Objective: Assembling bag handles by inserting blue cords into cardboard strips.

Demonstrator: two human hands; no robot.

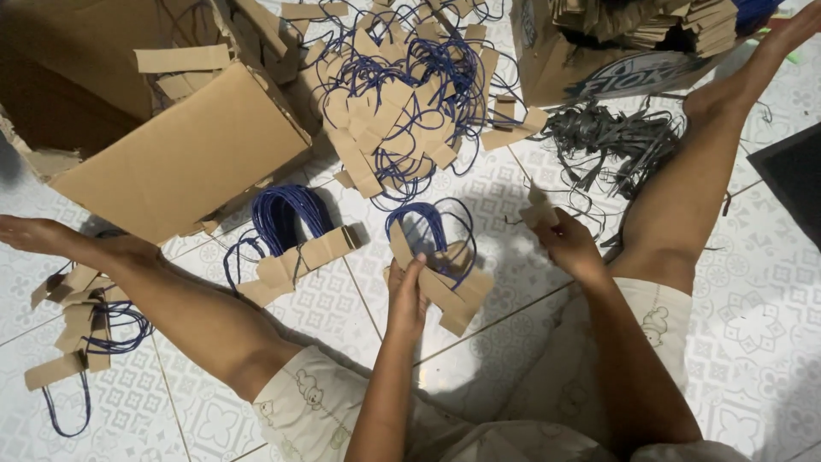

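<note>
Left hand (407, 295) fingers pressed closed on handle stack (438, 267), on floor between legs. Right hand (569, 244) pinches card strip (539, 210), just right of stack. Likely light; card stiff, cord loops floppy: hold card ends.

Your left hand (407, 295) covered the middle of the stack of brown card strips (445, 287), so you could not see how its fingers gripped it. Your right hand (569, 244) hid most of the small card piece (537, 205) it held. The big cardboard box (184, 145) ran off the picture's top and left edges. The second box (599, 60) was cut off at the top. The dark mat (795, 184) left at the right edge.
</note>
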